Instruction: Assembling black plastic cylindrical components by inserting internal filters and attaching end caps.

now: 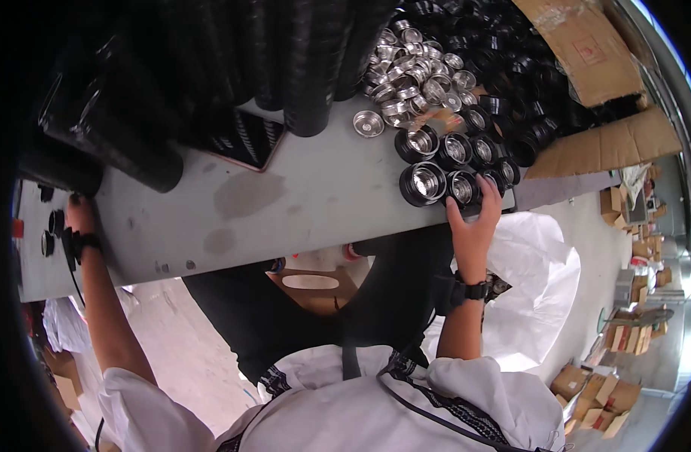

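Cartons (586,410) dot the floor (560,350) of the room behind our grey table (323,196), a flat, stained top crowded with black tubes (127,143). Our left hand (80,217) lies just beside them, its grip hidden. At the table's right end, our right hand (473,226) spreads thumb and fingers about a silver-lined black cap (462,187); we cannot tell if they pinch. It looks light, stiff, perhaps slippery, best held by its outer wall.
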Demonstrator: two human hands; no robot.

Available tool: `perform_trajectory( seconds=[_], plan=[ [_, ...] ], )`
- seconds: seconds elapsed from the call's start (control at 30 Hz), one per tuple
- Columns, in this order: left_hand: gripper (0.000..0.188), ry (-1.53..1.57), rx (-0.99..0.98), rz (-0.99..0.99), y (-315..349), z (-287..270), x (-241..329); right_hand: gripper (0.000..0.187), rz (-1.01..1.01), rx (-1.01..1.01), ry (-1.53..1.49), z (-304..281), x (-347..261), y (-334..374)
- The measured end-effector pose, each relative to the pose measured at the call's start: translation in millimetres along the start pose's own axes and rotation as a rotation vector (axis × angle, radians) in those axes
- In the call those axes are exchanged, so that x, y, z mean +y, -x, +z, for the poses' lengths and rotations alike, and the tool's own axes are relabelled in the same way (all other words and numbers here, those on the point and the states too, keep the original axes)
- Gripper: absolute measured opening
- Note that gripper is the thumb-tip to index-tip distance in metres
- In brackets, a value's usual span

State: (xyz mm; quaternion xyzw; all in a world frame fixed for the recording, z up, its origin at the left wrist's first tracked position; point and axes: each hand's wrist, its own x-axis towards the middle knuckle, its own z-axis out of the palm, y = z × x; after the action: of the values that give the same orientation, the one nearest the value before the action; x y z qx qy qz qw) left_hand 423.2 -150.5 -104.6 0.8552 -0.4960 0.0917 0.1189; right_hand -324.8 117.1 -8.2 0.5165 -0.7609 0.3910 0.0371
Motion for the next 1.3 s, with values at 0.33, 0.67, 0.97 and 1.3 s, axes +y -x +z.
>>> perform_trajectory(
  seconds=[0.33, 0.67, 0.97, 1.3],
  plan=[
    [0.044, 0.014, 0.047, 0.011, 20.3, -27.5, 10.0, 0.037, -0.055, 0.033, 0.058, 11.5, 3.5, 5.3],
    [0.044, 0.016, 0.008, -0.018, 18.0, -30.1, 11.7, 0.029, -0.052, -0.017, 0.118, 8.8, 0.6, 6.9],
    [0.046, 0.006, -0.009, -0.012, 20.1, -35.7, 18.0, 0.023, 0.060, 0.166, -0.352, 10.6, -8.4, 5.8],
    [0.049, 0.018, -0.036, -0.046, 31.7, -49.4, 30.1, 0.029, -0.194, -0.165, -0.150, 30.9, -37.7, -5.4]
  ],
)
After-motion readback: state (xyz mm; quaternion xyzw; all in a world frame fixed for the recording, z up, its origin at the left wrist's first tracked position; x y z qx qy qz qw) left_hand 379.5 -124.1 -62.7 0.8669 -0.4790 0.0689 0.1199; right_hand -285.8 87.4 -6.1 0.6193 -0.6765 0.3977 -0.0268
